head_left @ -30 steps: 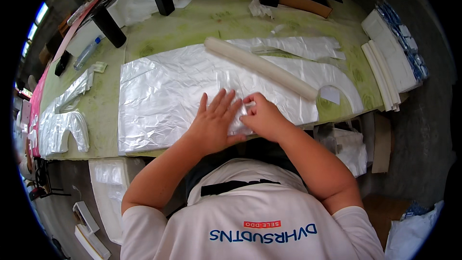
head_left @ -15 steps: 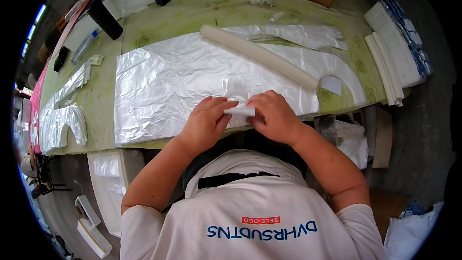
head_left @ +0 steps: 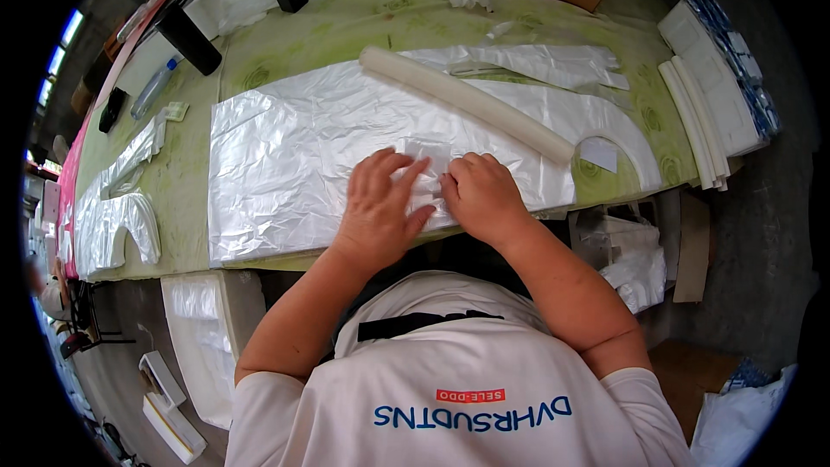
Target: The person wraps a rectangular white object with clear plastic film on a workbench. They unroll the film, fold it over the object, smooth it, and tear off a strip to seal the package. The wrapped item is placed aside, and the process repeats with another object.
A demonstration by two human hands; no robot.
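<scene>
My left hand (head_left: 379, 207) is above the near part of a large sheet of shiny white plastic film (head_left: 285, 164), fingers spread and thumb apart. Beside it, my right hand (head_left: 486, 197) has its fingers curled together at the edge of a small folded piece of thin plastic (head_left: 430, 156). That piece lies between the two hands, and the fingertips partly hide it. A long off-white roll (head_left: 467, 104) rests diagonally across the film, beyond my right hand.
A green patterned cloth (head_left: 346, 22) covers the table. Cut white film pieces (head_left: 130, 225) lie at the left, near a bottle (head_left: 154, 86) and a black cylinder (head_left: 188, 39). Packs with blue (head_left: 722, 69) and white rolls (head_left: 692, 125) sit at the right edge. Below stands a white bin (head_left: 203, 329).
My left hand has let go of the small folded plastic and spread its fingers, moving slightly away from me. The plastic now lies flatter. My right hand stays beside it.
</scene>
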